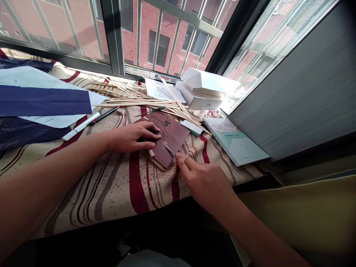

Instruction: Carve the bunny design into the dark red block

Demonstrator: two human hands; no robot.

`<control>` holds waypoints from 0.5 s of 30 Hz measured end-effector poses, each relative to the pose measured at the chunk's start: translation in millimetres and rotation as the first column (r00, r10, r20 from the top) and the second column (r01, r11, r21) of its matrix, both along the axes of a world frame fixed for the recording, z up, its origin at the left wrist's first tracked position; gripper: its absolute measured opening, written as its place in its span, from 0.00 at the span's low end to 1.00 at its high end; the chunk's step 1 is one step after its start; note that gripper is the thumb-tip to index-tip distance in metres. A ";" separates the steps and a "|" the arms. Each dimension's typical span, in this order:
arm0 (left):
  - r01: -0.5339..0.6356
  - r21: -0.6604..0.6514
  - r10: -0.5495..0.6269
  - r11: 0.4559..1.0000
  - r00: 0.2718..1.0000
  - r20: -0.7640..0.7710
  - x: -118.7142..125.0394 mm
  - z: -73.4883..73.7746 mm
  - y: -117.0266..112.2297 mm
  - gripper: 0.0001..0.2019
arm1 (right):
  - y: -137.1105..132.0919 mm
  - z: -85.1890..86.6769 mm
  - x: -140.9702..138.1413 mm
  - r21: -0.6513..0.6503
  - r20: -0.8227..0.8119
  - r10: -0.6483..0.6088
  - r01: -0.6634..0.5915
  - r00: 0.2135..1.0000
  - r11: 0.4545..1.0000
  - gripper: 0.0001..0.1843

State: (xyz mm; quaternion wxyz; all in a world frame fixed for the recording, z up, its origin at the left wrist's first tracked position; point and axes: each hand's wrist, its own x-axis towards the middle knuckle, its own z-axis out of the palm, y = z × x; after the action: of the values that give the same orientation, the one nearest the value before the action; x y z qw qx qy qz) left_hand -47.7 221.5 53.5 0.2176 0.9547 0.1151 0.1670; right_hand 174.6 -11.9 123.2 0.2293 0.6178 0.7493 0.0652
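My left hand [136,137] lies flat on a dark reddish-brown board [174,139] marked with a pale line drawing, its fingers spread over the board's left part. A small pale wooden peg [151,153] and a thin metal blade [169,150] rest on the board near that hand. My right hand [201,181] is at the board's lower right corner, its fingertips on the striped cloth [122,189] among wood shavings. That hand holds nothing I can see. Part of the board is hidden under my left hand.
Thin pale wooden strips [144,98] lie in a heap behind the board, beside a white ZTE box [203,91] and a pale green book [236,141]. A white marker [80,127], a black pen [104,115] and dark blue paper [41,102] lie left. A barred window runs behind.
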 end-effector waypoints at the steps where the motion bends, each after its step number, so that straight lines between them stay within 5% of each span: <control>1: -0.003 -0.003 0.003 1.000 1.000 -0.001 -0.2 -0.3 0.2 0.36 | 0.3 -2.1 -0.3 0.007 -0.005 0.004 -0.004 1.000 1.000 0.44; 11: -0.001 -0.030 -0.002 1.000 0.997 -0.082 -5.6 7.1 5.5 0.32 | 6.5 -19.1 21.1 0.142 -0.112 -0.029 0.045 0.993 0.989 0.41; 15: 0.038 -0.079 -0.047 0.996 0.993 -0.111 -14.9 18.3 7.3 0.26 | 35.2 -19.1 41.9 0.268 -0.121 -0.124 0.153 0.985 0.951 0.36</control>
State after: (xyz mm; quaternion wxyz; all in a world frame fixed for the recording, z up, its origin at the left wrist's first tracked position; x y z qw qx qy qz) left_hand -62.6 228.8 71.8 0.2506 0.9559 0.1130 0.1038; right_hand 216.5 23.4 104.2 0.1058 0.6973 0.6986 0.1211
